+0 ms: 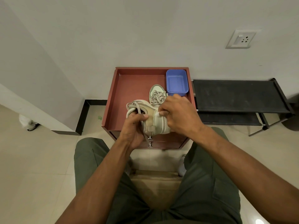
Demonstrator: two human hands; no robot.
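red-brown cabinet top (123, 88) sits against a pale wall, mid scene. you hold a worn white sneaker (155, 122) over its near edge, tipped on its side. your left hand (132, 130) curls round the collar, fingers tucked into the opening, thumb pressing a loose lace (139, 109) to the side. your right hand (179, 115) grips the sole side, fingers curled over, thumb on the upper. second sneaker (157, 93) lies just beyond. blue plastic tub (177, 82) sits in the far right corner. black shoe rack (239, 96) stands right of the cabinet.
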